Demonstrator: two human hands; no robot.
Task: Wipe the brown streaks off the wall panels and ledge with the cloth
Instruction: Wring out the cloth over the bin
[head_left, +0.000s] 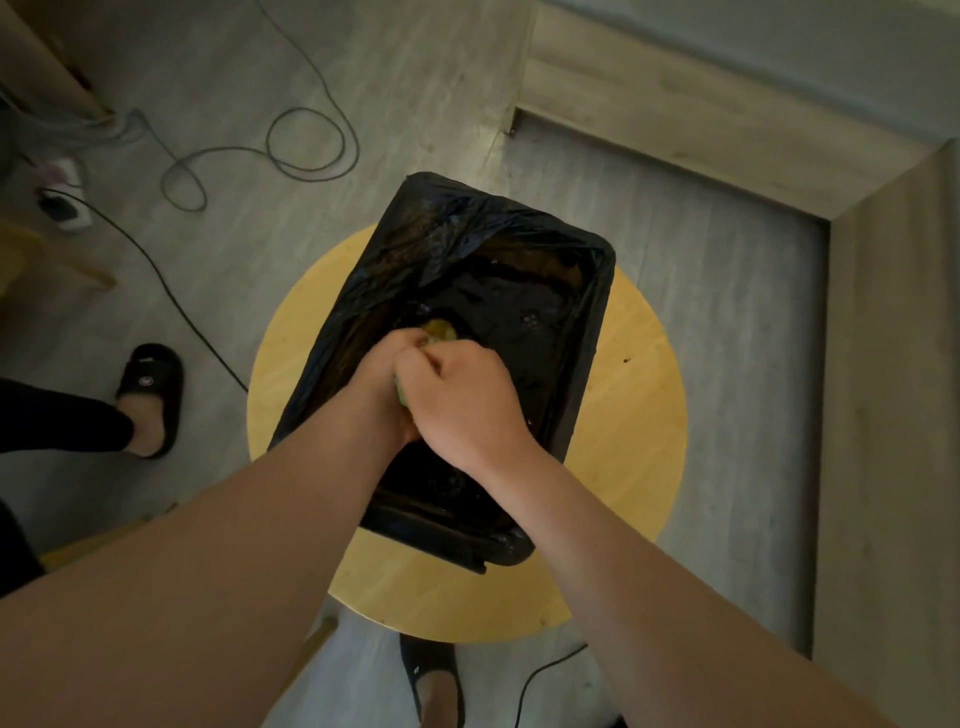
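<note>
Over the black-lined tub (592, 322) on the round yellow table (628, 421), you've got both hands on the cloth (439, 330). Left hand (384, 366) and right hand (465, 402) are pressed together, fingers (415, 361) clenched round the yellow-green wad. The right hand sits on top and covers part of the left. A bit of cloth pokes out past the knuckles, above the tub's dark bottom; can't tell if it touches the liner. Wood-grain wall panels (701, 119) run along the far right, well apart from your hands. Cables (311, 130) loop on the floor (234, 244) far left. A foot in a black slipper (150, 387) stands left of the table.
</note>
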